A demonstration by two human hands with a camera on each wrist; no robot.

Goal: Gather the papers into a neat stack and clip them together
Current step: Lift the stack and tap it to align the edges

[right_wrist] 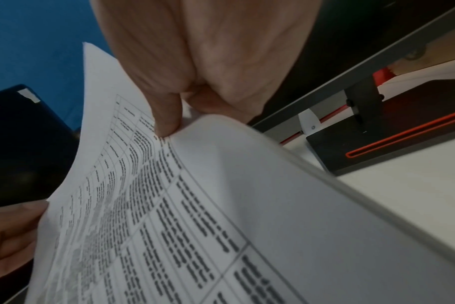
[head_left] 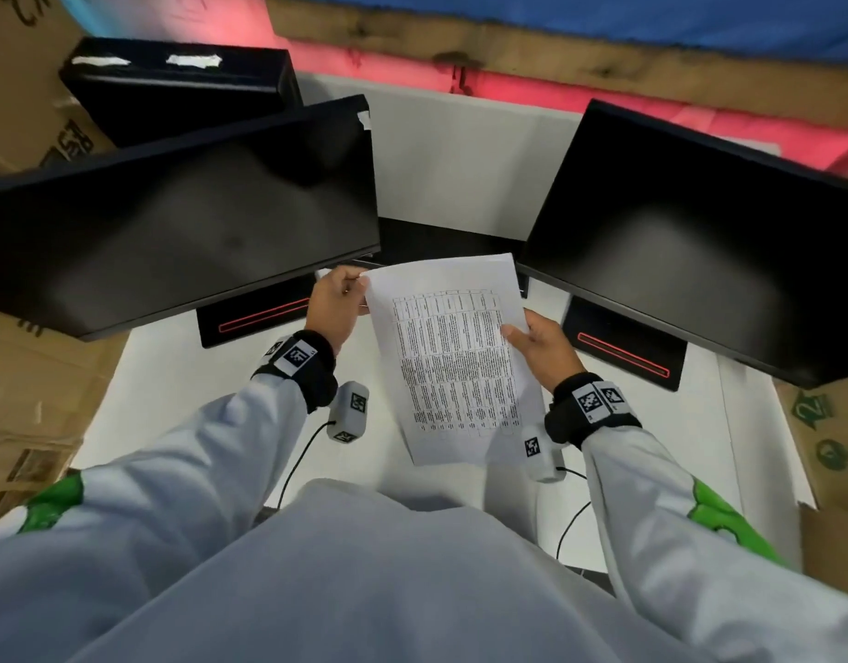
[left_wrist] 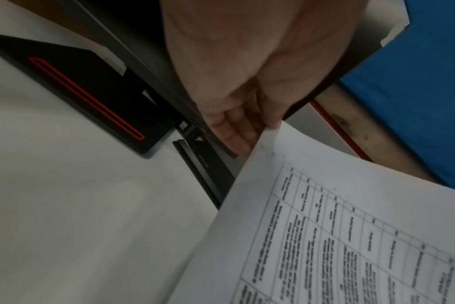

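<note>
A stack of white papers [head_left: 450, 356], its top sheet printed with a table, is held in the air over the white desk [head_left: 182, 399] between two monitors. My left hand [head_left: 338, 303] pinches the far left corner, thumb on top and fingers [left_wrist: 234, 131] underneath. On the right edge my right hand [head_left: 536, 342] grips the stack, with the thumb [right_wrist: 169, 119] pressed on the printed face and the fingers behind. The papers [right_wrist: 221, 205] bow slightly between the hands. The left wrist view shows the papers [left_wrist: 325, 226] running off to the lower right.
A black monitor [head_left: 173, 222] stands to the left and another [head_left: 690, 260] to the right, each on a black base with a red slot [head_left: 259, 318] [head_left: 623, 356]. A black box [head_left: 182, 88] sits at the back left. Cardboard boxes [head_left: 24, 356] flank the desk.
</note>
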